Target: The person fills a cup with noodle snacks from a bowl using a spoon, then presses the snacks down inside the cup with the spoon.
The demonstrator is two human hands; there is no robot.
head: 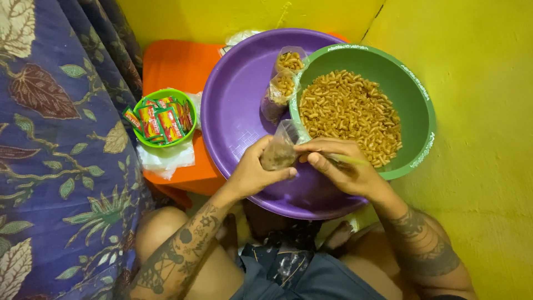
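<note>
My left hand clamps the small clear bag open-mouthed at the green bowl's seven o'clock rim while my right hand pinches a thin stick, feeding in macaroni.

- Both arms are bare, with no sleeves in view.
- The left forearm carries dense dark tattoos: a six-pointed star, a solid round dot, and crossing lines and leaf-like shapes running towards the elbow.
- The right forearm bears dark band-like tattoos with shaded curves wrapping round it.
- The left hand and right hand wear no gloves, and no rings are visible.
- Dark grey-blue shorts cover the lap, with a paler worn patch on the cloth.
- The knees are bare.
</note>
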